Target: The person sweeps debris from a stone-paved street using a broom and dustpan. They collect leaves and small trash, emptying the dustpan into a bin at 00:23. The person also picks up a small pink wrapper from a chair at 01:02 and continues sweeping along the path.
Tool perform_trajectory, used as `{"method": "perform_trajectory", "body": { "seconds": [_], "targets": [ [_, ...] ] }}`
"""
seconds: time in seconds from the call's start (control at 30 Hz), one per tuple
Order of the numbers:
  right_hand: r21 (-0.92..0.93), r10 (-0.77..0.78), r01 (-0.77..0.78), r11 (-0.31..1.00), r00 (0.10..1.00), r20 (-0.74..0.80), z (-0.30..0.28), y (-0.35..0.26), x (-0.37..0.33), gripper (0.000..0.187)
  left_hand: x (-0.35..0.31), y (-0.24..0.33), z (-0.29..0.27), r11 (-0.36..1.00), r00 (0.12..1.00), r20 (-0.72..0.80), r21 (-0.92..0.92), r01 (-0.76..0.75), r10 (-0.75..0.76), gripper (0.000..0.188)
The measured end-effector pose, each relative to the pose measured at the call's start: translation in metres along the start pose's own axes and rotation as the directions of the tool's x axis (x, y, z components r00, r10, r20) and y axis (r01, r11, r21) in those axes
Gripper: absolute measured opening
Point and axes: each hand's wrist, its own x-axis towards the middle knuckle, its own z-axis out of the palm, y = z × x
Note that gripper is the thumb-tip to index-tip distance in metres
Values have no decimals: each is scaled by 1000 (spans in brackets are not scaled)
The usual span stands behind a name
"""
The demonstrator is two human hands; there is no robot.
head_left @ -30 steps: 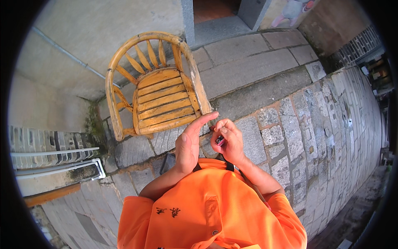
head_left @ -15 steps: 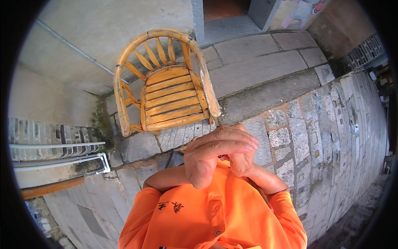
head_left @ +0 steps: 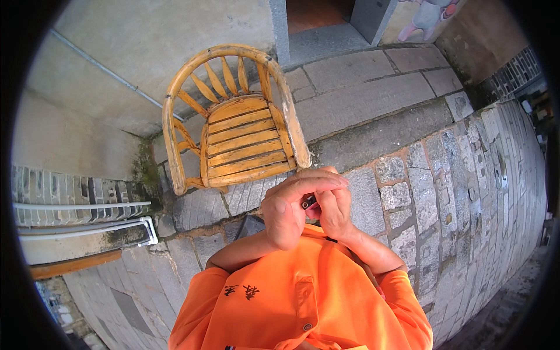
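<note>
Both hands are raised together in front of my chest, cupped around a small space. My left hand (head_left: 284,217) is open, its fingers stretched across and laid over the top of the other hand. Facing it, my right hand (head_left: 333,211) is closed, with curled fingers. In the gap between the palms shows a small thing with a black round end (head_left: 307,202) and a pinkish-red part beside it. It looks gripped by the right hand, though the fingers hide most of it and its kind is unclear.
A yellow wooden armchair (head_left: 245,140) with a slatted seat stands just beyond my hands, near a plaster wall (head_left: 146,41). A stone step (head_left: 373,93) leads to a doorway (head_left: 321,38). White pipes (head_left: 87,227) run low at the left. Uneven stone paving (head_left: 420,192) stretches right.
My hands have shifted slightly left and up, and their cupped shape has opened a little. More of the small black-ended thing now shows between them. The view has moved slightly.
</note>
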Motion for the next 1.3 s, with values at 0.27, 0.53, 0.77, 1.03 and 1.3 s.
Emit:
{"method": "perform_trajectory", "body": {
  "seconds": [0.27, 0.53, 0.77, 1.03, 1.3],
  "targets": [
    [102, 180, -178, 979, 984, -9, 0, -1, 1, 15, -4, -4, 3, 996, 993, -90, -47, 74, -78, 73],
    [168, 198, -195, 966, 980, -3, -1, 1, 0, 15, -4, -6, -5, 999, 998, -58, 29, 30, -28, 68],
    [413, 258, -240, 878, 966, 13, 0, 7, 4, 29, 1, -10, -12, 987, 956, -271, 138, -80, 115, 54],
    [697, 278, -323, 640, 943, 182, -8, 9, 17, 43, -20, -8, -28, 910, 887, -363, 187, 369, -285, 30],
    [700, 325, -372, 609, 923, 207, -9, 7, 13, 51, -24, -5, -29, 839, 791, -283, -212, 500, -543, 25]
  ]
}}
